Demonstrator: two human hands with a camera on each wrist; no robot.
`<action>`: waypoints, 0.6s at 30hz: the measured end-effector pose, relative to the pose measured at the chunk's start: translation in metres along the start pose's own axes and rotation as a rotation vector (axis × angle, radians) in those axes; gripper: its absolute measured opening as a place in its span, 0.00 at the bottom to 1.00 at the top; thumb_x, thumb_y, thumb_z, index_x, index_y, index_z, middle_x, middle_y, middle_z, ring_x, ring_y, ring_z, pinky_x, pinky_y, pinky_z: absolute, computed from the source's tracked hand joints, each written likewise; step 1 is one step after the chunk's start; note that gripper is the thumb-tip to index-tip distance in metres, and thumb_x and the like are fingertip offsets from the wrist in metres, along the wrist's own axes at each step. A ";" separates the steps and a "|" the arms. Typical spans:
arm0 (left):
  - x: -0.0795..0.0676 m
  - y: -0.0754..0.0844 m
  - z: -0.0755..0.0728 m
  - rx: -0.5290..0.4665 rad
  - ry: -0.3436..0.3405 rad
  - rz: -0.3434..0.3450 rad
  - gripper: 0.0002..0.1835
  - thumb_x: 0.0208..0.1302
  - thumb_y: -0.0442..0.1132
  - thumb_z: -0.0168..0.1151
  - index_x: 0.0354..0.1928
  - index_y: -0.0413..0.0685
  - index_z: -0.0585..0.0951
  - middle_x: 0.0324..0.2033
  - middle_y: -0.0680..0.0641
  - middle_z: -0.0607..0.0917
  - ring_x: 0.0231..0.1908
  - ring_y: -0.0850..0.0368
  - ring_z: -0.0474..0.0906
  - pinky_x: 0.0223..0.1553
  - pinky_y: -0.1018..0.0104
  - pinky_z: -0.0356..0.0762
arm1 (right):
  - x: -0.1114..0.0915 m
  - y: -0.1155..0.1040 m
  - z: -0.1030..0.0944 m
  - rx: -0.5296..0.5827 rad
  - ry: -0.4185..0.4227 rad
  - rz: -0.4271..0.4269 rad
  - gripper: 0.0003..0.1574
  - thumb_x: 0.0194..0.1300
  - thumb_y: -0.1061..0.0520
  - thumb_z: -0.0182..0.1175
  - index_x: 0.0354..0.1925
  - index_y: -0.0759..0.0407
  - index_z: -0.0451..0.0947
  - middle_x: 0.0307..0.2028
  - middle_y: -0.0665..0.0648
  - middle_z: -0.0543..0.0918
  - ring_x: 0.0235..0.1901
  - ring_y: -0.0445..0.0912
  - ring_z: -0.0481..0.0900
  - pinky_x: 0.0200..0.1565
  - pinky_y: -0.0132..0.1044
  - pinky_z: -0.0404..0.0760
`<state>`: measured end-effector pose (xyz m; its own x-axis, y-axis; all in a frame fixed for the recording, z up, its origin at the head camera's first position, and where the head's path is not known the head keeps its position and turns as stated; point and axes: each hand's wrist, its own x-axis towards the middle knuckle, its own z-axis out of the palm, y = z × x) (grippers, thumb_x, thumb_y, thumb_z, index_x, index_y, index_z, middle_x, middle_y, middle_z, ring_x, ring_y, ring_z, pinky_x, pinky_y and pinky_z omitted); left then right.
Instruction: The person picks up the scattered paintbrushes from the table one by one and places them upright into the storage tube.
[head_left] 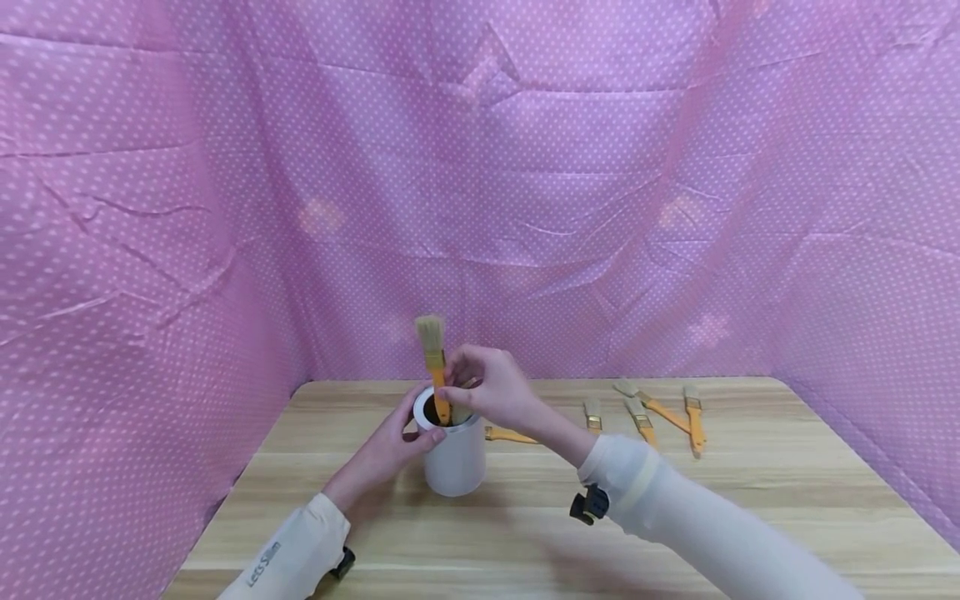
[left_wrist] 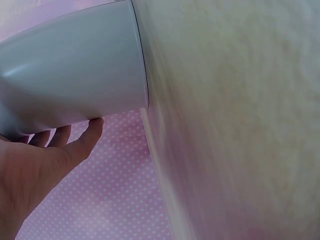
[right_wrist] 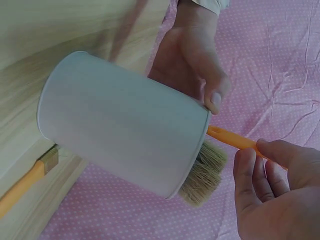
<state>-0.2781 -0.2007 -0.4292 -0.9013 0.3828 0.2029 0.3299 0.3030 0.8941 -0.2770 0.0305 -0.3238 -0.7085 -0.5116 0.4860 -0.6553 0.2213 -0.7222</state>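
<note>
- Left hand (head_left: 390, 446): fingers and thumb clamped round the white canister (head_left: 455, 467), near its rim.
- The canister stands upright on the desk (head_left: 765, 475), left of centre, nearer the back edge.
- Held paintbrush (head_left: 437, 371): bristles up, handle end at the canister's mouth; another brush's bristles (right_wrist: 204, 175) poke out beside it.
- Right hand (head_left: 497, 390): thumb and fingers pinched together on the held paintbrush's handle.
- Loose paintbrush (head_left: 512, 435): just right of the canister.
- Four more paintbrushes (head_left: 693, 417): farther right, towards the desk's back edge.

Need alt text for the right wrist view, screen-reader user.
The right hand pinches an orange brush handle at the open end of a white canister, which the left hand grips. Bristles protrude there; another brush lies on the table.
</note>
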 end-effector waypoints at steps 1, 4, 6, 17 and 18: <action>0.000 0.000 0.000 0.003 0.003 0.001 0.41 0.72 0.52 0.65 0.79 0.69 0.53 0.73 0.47 0.64 0.71 0.47 0.60 0.68 0.34 0.58 | -0.001 0.001 0.001 -0.003 0.003 -0.001 0.12 0.61 0.61 0.74 0.40 0.55 0.81 0.35 0.48 0.85 0.36 0.43 0.84 0.41 0.37 0.86; 0.001 -0.001 0.001 0.011 0.006 0.003 0.41 0.72 0.52 0.65 0.79 0.70 0.53 0.73 0.48 0.64 0.71 0.47 0.60 0.68 0.33 0.58 | -0.002 0.002 0.002 0.008 0.015 -0.001 0.12 0.61 0.62 0.74 0.40 0.56 0.81 0.35 0.48 0.85 0.37 0.43 0.84 0.42 0.36 0.86; 0.001 -0.002 0.001 0.014 0.008 0.000 0.41 0.72 0.52 0.65 0.79 0.69 0.53 0.73 0.48 0.64 0.72 0.47 0.60 0.68 0.33 0.58 | -0.004 0.003 0.003 0.016 0.020 0.004 0.12 0.61 0.62 0.74 0.41 0.57 0.81 0.36 0.49 0.85 0.37 0.43 0.84 0.43 0.36 0.86; 0.000 -0.001 0.001 0.009 0.005 0.006 0.42 0.72 0.52 0.64 0.79 0.70 0.52 0.73 0.49 0.63 0.72 0.48 0.60 0.67 0.34 0.60 | -0.008 0.007 0.005 0.024 0.045 0.006 0.14 0.60 0.65 0.74 0.43 0.60 0.81 0.37 0.52 0.85 0.38 0.44 0.84 0.41 0.35 0.86; 0.000 -0.001 0.001 0.011 0.006 0.008 0.42 0.72 0.52 0.64 0.79 0.67 0.52 0.73 0.49 0.63 0.72 0.48 0.59 0.67 0.34 0.60 | -0.009 0.008 0.005 0.026 0.045 0.001 0.14 0.60 0.65 0.74 0.43 0.61 0.81 0.37 0.52 0.85 0.38 0.45 0.84 0.41 0.35 0.86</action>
<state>-0.2781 -0.1997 -0.4305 -0.9003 0.3800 0.2120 0.3398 0.3095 0.8881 -0.2747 0.0326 -0.3357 -0.7203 -0.4734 0.5070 -0.6484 0.1998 -0.7346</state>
